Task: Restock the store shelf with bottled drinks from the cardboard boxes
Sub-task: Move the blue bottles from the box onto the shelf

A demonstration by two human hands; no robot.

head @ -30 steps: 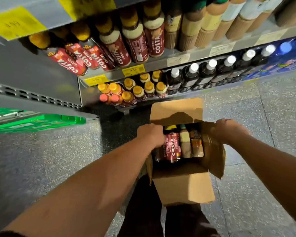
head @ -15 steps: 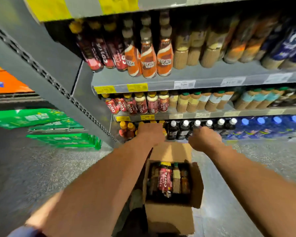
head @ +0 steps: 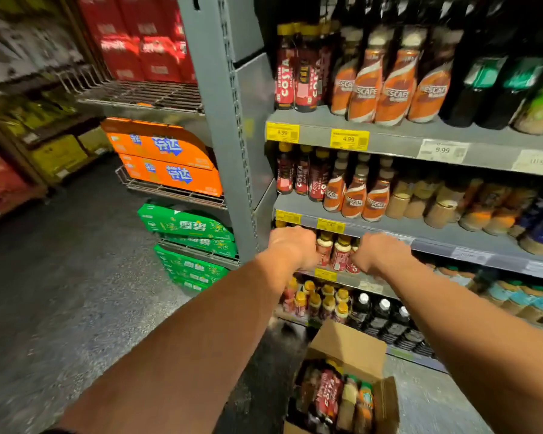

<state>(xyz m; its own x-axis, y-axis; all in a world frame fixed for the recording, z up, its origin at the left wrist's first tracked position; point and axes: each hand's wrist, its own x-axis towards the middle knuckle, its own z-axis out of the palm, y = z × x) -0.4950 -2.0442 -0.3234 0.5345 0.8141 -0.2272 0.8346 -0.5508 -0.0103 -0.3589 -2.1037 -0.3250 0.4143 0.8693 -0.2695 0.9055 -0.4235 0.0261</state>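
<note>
Held the left hand [head: 292, 245] and the right hand [head: 377, 252] side by side at the front of a grey shelf [head: 349, 279], backs toward the camera. Could not tell the state of the fingers, hidden behind both hands: spread, curled or gripping. Saw the shelf bottles [head: 335, 252] upright in the gap between the two hands, just past the knuckles, with red labels, pale shoulders and gold caps. Found the cardboard box [head: 348, 347] on the floor below, flaps open, boxed bottles [head: 326, 394] packed inside, red-labelled beside tan and orange.

Speckled grey floor [head: 76, 308], wire racks [head: 145, 93] holding soda cases [head: 166, 161].
</note>
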